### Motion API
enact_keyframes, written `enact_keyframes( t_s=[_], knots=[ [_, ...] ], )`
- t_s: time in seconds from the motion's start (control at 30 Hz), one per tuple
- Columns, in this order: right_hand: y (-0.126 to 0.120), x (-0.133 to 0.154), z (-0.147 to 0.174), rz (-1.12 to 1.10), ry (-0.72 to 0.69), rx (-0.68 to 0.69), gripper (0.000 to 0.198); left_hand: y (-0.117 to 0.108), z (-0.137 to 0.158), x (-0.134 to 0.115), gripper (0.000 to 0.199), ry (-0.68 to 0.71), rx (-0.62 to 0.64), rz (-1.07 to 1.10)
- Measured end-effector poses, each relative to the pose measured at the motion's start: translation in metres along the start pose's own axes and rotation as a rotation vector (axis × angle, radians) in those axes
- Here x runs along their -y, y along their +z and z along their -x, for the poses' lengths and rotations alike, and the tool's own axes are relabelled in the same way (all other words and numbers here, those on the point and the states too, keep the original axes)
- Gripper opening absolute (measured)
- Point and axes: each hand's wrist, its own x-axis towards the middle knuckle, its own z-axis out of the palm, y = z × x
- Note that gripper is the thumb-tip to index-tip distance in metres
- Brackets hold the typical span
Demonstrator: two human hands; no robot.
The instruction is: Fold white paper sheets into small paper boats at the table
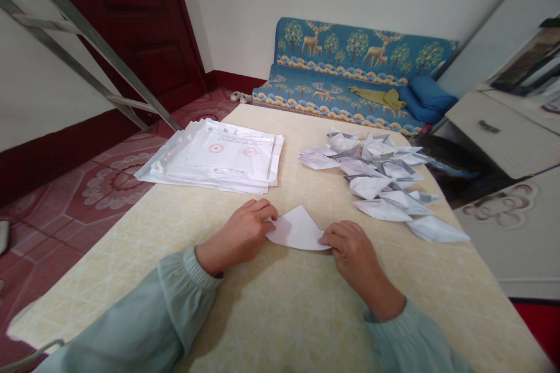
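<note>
Between my hands is a folded sheet of white paper (298, 229), roughly triangular with its peak pointing away from me. My left hand (245, 230) pinches its left corner between thumb and fingers. At the opposite corner, the fingers of my right hand (353, 252) are closed on the paper too. The lower edge of the paper faces me, just above the tabletop or touching it; I cannot tell which. Beyond my right hand lie several folded paper boats (380, 172) heaped together. A stack of printed white sheets (219, 157), some with red stamps, lies beyond my left hand.
The table (280, 315) has a pale yellow patterned cover. Behind it stands a blue sofa (324, 78) with deer and trees on it. A metal ladder (94, 41) leans at the left by a dark red door (144, 23). A white cabinet (503, 128) stands at the right.
</note>
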Motion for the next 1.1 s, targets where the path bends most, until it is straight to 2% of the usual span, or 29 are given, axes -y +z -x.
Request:
enact_keyframes(
  t_s=[0.1,0.23,0.47,0.67,0.83,1.1],
  knots=[
    [-0.003,0.006,-0.002,0.015,0.041,0.032,0.028,0.003,0.0,-0.005,0.019,0.024,0.017,0.077],
    [-0.006,0.015,-0.003,0.014,0.113,0.04,0.014,0.015,0.0,0.0,0.02,-0.017,-0.007,0.16],
    [0.001,0.013,-0.004,-0.024,0.366,-0.018,0.021,0.022,-0.003,0.009,0.015,-0.317,-0.086,0.278],
    [0.005,0.008,-0.008,0.006,0.488,-0.007,0.021,0.024,-0.008,0.013,0.017,-0.461,-0.057,0.255],
    [0.001,0.007,-0.014,0.049,0.565,0.062,0.021,0.023,-0.013,0.017,0.02,-0.513,-0.011,0.25],
    [-0.006,0.004,-0.025,0.05,0.644,0.185,0.022,0.02,-0.019,0.025,0.024,-0.514,0.036,0.324]
  ],
)
